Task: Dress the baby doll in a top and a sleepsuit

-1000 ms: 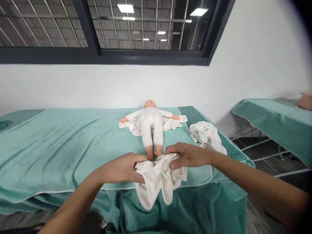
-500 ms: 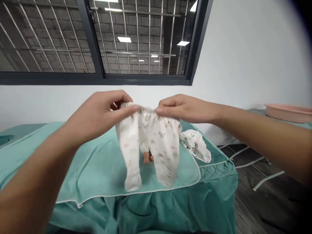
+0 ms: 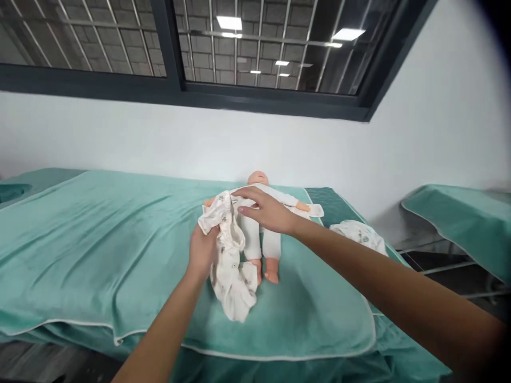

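Observation:
A baby doll (image 3: 266, 242) in a white one-piece lies on its back on a teal towel (image 3: 120, 234) covering the table, head toward the wall. My left hand (image 3: 204, 249) grips a pair of white printed baby trousers (image 3: 229, 266), which hang bunched just left of the doll's legs. My right hand (image 3: 264, 209) pinches the trousers' waistband at its top edge, above the doll's body.
Another crumpled white printed garment (image 3: 361, 235) lies on the table's right side. A second teal-covered table (image 3: 459, 223) stands at the right across a gap of dark floor. A white wall and a barred window are behind.
The trousers were lifted from the table's front edge and held up spread by the waistband; now they are lowered and bunched beside the doll's legs, left hand below, right hand on top.

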The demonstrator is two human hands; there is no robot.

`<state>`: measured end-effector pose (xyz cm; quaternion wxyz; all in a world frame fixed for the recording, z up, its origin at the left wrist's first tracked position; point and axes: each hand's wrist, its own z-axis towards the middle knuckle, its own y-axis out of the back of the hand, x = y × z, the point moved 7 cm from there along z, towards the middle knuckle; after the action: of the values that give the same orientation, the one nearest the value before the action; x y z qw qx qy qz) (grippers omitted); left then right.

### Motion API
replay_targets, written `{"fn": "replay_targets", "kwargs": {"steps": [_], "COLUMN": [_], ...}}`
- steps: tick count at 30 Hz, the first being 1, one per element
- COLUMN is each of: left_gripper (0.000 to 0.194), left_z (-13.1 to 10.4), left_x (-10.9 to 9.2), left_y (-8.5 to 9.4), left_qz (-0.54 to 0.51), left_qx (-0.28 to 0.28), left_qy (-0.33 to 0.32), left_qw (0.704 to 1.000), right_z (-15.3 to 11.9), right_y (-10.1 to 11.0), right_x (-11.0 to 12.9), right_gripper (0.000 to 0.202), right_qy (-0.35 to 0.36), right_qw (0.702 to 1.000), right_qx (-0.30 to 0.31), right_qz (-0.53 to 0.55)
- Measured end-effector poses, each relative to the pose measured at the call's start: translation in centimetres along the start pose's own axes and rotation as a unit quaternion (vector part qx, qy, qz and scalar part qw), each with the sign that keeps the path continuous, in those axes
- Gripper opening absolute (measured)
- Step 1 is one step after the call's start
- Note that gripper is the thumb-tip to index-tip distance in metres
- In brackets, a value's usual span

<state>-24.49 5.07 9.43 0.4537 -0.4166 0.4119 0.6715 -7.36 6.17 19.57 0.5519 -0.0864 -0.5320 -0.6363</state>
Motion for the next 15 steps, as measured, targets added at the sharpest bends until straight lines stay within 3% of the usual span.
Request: {"fn": "replay_targets", "kwargs": {"steps": [2,5,6,9,12,15], "left_gripper": [0.043,0.044,0.042,0.037,0.044,0.048], "left_z": [2.5,3.9,4.0,3.7,4.5,5.9], "left_x": [1.6,1.7,1.7,2.9,4.0,4.8], "left_y": [0.2,-1.1,-2.3,-7.1,-9.6,-10.7], "left_qz": [0.074,0.159,0.153,0.086,0.082,0.086], "left_qx": [-0.016,-0.036,-0.007,0.158,0.183,0.167], "left_qy": [-0.008,-0.047,-0.042,0.046,0.084,0.096], "left_qw": [0.997,0.986,0.987,0.983,0.976,0.977], "right_z": [1.4,3.5,4.1,4.9,6.0,7.3], "right_y": [0.4,2.3,3.3,6.2,7.4,7.4], "right_x": [-4.8,-12.6,-15.3,-23.1,-27.3,-28.8], "right_gripper": [0.044,0.06,0.067,0.086,0.099,0.101], "right_qy": [-0.001,-0.067,-0.113,-0.319,-0.397,-0.4], "right_qw": [0.995,0.977,0.969,0.925,0.903,0.909], "right_qx": [-0.051,-0.112,-0.127,-0.144,-0.106,-0.063], "right_qz": [-0.084,-0.167,-0.177,-0.149,-0.121,-0.104]}}
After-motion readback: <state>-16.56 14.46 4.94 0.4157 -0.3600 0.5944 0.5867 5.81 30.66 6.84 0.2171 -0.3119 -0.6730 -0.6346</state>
